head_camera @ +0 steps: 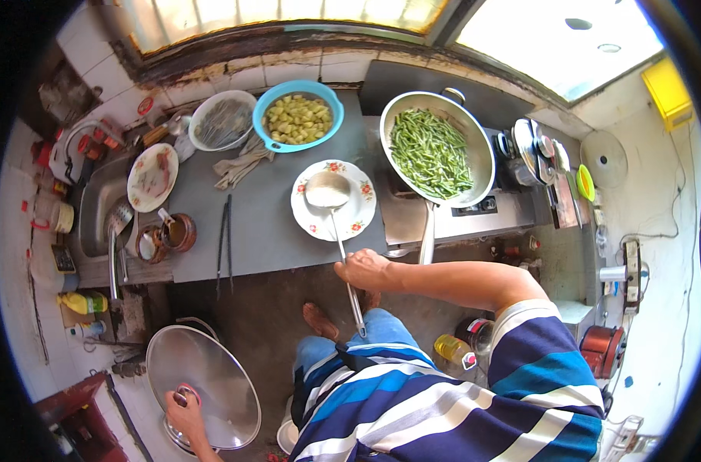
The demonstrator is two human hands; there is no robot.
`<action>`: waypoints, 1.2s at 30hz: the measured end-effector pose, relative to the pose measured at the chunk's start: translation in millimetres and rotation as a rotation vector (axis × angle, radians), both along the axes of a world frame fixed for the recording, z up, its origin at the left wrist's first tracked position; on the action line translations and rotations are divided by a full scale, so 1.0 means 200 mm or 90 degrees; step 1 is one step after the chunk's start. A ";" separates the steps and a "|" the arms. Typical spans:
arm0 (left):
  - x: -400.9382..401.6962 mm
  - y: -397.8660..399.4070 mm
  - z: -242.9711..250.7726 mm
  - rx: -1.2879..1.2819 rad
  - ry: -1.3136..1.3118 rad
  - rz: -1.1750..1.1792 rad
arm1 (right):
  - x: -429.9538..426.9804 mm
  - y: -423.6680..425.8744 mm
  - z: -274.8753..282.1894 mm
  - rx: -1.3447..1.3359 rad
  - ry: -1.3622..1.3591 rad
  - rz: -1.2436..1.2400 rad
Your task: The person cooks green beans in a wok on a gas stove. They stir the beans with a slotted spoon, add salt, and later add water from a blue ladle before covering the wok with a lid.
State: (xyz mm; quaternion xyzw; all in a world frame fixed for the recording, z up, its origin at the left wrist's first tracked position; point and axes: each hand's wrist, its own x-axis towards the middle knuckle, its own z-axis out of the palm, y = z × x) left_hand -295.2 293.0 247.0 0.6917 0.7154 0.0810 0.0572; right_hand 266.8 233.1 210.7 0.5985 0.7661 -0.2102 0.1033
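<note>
My right hand [363,269] grips the handle of a metal ladle [340,237]. The ladle's round bowl rests on or hovers just above a white plate [304,216] with red flowers; which of these cannot be told. At lower left, my left hand [184,418] holds the knob of a large see-through pan lid [212,358], down beside the counter. Right of the plate, a wide steel frying pan [484,173] sits on the gas stove [460,222]. Cut green beans [428,153] cover the pan's bottom, and its long handle points towards me.
A blue basin [259,118] holds diced pieces, beside a white bowl [197,130]. Cloth gloves [237,164] and black chopsticks [224,242] lie on the grey counter [269,231]. At left are a sink [90,202], an oval plate [152,176] and brown jars [180,234]. An oil bottle [454,349] stands on the floor.
</note>
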 end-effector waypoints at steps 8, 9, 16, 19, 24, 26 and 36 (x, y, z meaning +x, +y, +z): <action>0.32 0.10 0.15 0.046 -0.031 -0.066 | 0.26 -0.17 0.64 0.425 0.229 -0.129; 0.37 0.12 0.15 0.055 -0.024 -0.071 | 0.36 -0.21 0.71 0.493 0.333 -0.213; 0.80 0.15 0.22 0.072 -0.036 -0.117 | 1.18 -0.51 1.01 0.350 0.610 -0.688; 1.01 0.16 0.22 0.088 -0.067 -0.145 | 1.42 -0.62 0.96 0.312 0.529 -0.699; 1.26 0.10 0.28 0.019 -0.053 -0.133 | 1.65 -0.66 1.06 0.112 0.572 -0.627; 1.28 0.09 0.27 0.057 -0.046 -0.167 | 1.65 -0.62 1.08 0.076 0.546 -0.651; 1.38 0.06 0.28 0.042 -0.046 -0.169 | 1.40 -0.63 0.45 0.349 0.532 -0.685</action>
